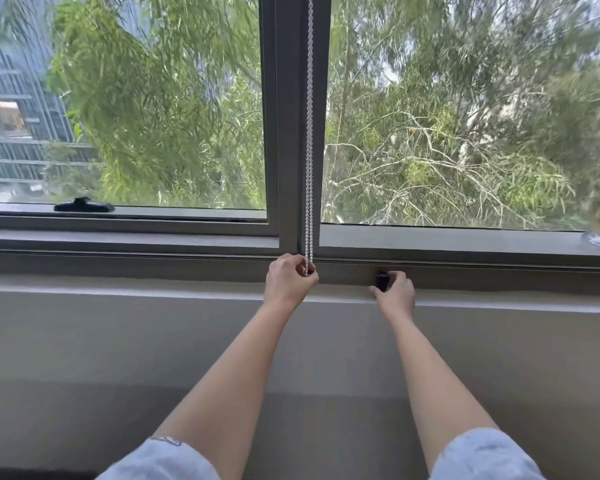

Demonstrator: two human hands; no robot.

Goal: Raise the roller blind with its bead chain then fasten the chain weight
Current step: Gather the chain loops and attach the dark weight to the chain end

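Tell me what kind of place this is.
Probably an upper-floor room in a flat or office: a grey-framed window with a bead chain, treetops level with the glass, and a multi-storey building opposite.

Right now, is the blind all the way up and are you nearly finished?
Both panes show clear, so the blind looks raised. The left hand pinches the bead chain at the sill; the right hand holds a small black piece, probably the weight. Fastening it is what's left.
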